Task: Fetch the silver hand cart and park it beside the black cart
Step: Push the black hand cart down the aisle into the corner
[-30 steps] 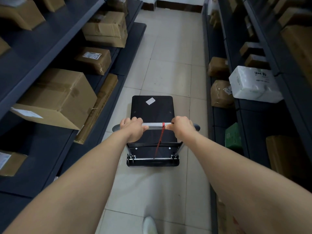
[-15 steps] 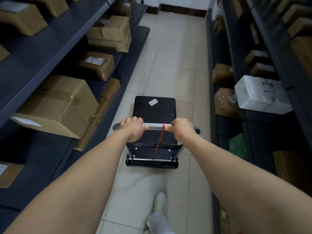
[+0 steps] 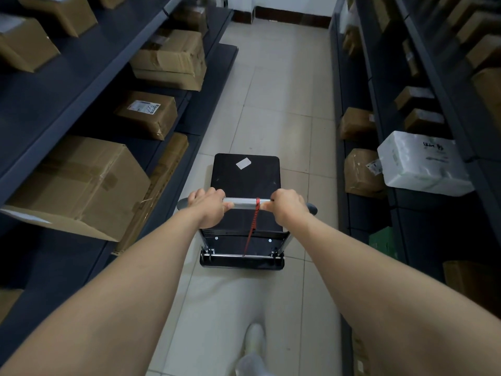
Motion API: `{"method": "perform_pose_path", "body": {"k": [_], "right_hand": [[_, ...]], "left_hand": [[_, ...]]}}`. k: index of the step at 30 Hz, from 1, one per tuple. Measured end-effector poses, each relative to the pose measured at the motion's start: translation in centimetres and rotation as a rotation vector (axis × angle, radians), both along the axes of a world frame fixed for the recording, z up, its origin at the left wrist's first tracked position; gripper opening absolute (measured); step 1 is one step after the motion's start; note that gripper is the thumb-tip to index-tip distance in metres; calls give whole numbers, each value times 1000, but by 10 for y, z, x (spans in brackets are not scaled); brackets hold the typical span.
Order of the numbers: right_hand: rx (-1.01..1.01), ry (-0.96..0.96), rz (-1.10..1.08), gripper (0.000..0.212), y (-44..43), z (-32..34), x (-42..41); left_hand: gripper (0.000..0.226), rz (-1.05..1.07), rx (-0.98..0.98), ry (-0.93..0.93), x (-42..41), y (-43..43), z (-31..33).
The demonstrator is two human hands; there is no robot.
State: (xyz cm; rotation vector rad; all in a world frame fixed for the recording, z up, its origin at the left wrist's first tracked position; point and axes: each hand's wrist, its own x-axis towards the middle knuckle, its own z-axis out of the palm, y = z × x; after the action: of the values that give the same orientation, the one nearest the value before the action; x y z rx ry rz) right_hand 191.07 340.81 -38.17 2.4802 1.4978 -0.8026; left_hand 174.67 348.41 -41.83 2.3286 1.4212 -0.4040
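Observation:
The hand cart point(image 3: 245, 180) stands on the tiled aisle floor ahead of me, with a black platform, a white sticker on it, and a silver handle bar point(image 3: 242, 203). A red cord hangs from the bar's middle. My left hand point(image 3: 207, 207) is closed around the bar's left part and my right hand point(image 3: 288, 206) around its right part. No other cart is in view.
Dark shelving runs along both sides of the narrow aisle. Cardboard boxes point(image 3: 81, 185) fill the left shelves; boxes and a white wrapped bundle point(image 3: 423, 164) sit on the right. A wall with a dark skirting point(image 3: 290, 13) closes the far end. My foot point(image 3: 253, 340) is on the floor behind the cart.
The cart and I have rolled forward down the aisle; the shelves and boxes slid back past me and the end wall came nearer. Both hands kept their grip on the bar.

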Motion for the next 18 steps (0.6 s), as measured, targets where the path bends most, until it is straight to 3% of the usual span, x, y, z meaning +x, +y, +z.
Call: {"method": "perform_pose_path", "body": {"k": [18], "right_hand": [[1, -11, 25, 32, 57, 3, 29]], "left_hand": [[30, -2, -11, -3, 28, 60, -3]]}}
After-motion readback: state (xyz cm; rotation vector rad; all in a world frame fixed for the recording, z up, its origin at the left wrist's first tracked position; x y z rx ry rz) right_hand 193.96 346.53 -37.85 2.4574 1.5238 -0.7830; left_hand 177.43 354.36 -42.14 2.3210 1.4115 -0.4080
